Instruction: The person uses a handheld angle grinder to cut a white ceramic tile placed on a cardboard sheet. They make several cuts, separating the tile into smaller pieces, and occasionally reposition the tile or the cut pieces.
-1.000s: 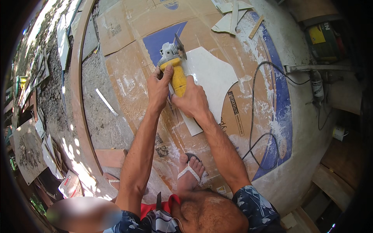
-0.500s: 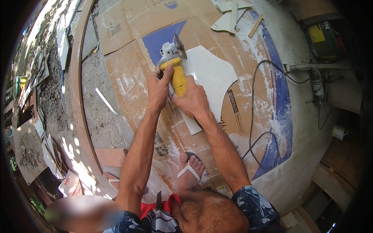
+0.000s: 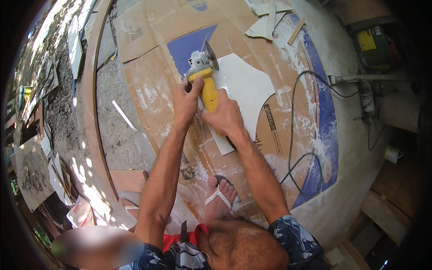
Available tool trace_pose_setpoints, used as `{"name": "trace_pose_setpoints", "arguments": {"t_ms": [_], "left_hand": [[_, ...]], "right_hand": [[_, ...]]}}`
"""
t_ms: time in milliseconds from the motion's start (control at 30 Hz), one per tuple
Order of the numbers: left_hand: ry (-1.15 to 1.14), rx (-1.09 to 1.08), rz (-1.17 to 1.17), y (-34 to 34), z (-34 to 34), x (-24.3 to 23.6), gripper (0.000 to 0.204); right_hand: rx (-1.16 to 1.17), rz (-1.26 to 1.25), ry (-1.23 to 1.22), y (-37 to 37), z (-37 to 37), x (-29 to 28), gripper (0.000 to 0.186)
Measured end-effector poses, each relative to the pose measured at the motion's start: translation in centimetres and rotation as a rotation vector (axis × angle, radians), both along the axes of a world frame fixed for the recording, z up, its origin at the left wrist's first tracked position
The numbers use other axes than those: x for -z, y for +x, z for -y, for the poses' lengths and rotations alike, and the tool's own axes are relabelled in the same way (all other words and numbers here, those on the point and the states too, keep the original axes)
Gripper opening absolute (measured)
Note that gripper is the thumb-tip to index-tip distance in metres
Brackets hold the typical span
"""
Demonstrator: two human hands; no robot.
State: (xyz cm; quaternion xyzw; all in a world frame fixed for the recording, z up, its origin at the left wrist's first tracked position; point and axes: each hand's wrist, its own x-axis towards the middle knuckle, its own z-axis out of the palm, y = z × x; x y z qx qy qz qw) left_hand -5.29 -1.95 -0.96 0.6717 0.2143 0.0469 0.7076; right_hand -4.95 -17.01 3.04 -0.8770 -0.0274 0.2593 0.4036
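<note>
A yellow angle grinder [image 3: 209, 92] with a grey metal head is held between both my hands. Its dark cutting disc [image 3: 211, 55] stands up on edge at the far end. My left hand [image 3: 185, 101] grips the grinder near its head, thumb on the yellow body. Around the rear of the body is wrapped my right hand [image 3: 226, 113], fingers partly hidden beneath it. Under and to the right of the grinder lies a white tile-like sheet [image 3: 250, 87] with a curved cut edge. Whether the disc touches the sheet cannot be made out.
Flattened cardboard [image 3: 148, 90], dusted white, covers the ground. A black cord [image 3: 291, 130] loops at the right. Offcuts [image 3: 265, 26] lie at the far edge. A long wooden beam [image 3: 91, 90] runs along the left, beside a white strip [image 3: 124, 115]. My sandalled foot [image 3: 219, 198] stands on the cardboard.
The grinder and both hands have shifted very slightly to the right in the picture, along with much of the scene. My grip looks the same.
</note>
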Motion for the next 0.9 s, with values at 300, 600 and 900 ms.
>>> {"name": "trace_pose_setpoints", "arguments": {"t_ms": [300, 600, 900], "left_hand": [[-0.003, 0.046, -0.034, -0.4, 0.1, -1.0, 0.053], [0.019, 0.047, -0.04, -0.4, 0.0, -0.5, 0.05], [0.004, 0.037, -0.03, -0.4, 0.0, -0.6, 0.047]], "right_hand": [[0.006, -0.003, -0.001, -0.2, 0.2, -0.1, 0.064], [0.024, 0.008, -0.006, -0.5, 0.2, 0.2, 0.061], [0.012, -0.004, -0.013, -0.4, 0.2, -0.1, 0.061]]}}
